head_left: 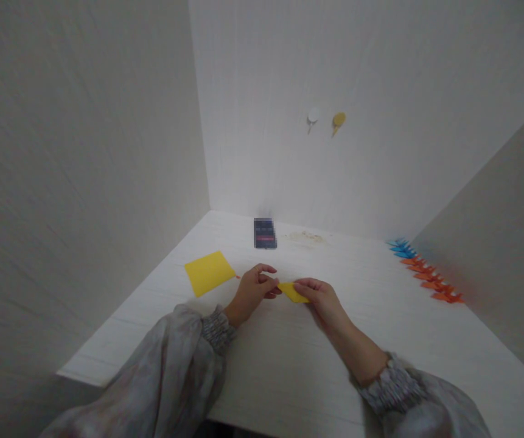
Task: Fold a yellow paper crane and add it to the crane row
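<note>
Folded paper (291, 292) part-hidden; phone (264, 233) blurred

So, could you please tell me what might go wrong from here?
The small folded yellow paper could crease unevenly if the bare left hand and bare right hand pull differently at its ends. The flat yellow paper sheet lies loose near the left hand, which might brush it aside.

smooth matt paper (291, 292), crinkled cloth cuff (218, 329)

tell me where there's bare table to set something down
Bare table lies between the right hand and the orange paper shapes, and between the two sleeves. Crowded: the middle, with the left hand, folded yellow paper, yellow sheet and phone.
</note>
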The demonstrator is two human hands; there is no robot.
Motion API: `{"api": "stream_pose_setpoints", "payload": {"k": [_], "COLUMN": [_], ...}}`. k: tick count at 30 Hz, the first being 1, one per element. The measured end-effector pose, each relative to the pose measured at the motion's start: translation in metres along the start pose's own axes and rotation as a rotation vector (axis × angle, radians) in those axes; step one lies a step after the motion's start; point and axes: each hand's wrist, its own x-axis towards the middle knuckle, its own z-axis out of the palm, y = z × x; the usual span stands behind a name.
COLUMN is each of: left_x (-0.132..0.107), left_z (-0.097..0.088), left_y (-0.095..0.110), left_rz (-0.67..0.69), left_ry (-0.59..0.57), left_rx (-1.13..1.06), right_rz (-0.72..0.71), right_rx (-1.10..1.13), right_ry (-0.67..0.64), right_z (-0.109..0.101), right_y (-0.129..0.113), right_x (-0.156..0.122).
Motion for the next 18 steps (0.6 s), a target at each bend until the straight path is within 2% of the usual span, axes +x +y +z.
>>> {"api": "stream_pose_setpoints", "payload": {"k": [3, 9, 11, 15, 18], "left_x": [0.001, 0.002, 0.003, 0.004, 0.003], "left_z": [0.0, 0.001, 0.001, -0.001, -0.001], "left_y": [-0.003, -0.01, -0.011, -0.009, -0.007], "left_rz": [-0.02, -0.005, 0.013, 0.057, 0.065], "left_ry": [-0.072, -0.274, -0.252, -0.122, -0.052], "left_rx": [0.05, 0.079, 0.066, 0.001, -0.054], "right_rz": [-0.028, -0.033, -0.07, -0.166, -0.194], "right_rx": [-0.009, -0.139, -0.14, -0.076, 0.003], "right_ry": [-0.025, -0.159, -0.132, -0.017, -0.005], "right_z": [-0.005, -0.007, -0.005, -0.002, 0.003], "right_y": [0.002, 0.01, 0.011, 0.009, 0.008], "right_x": [0.003, 0.003, 0.004, 0.004, 0.002]}}
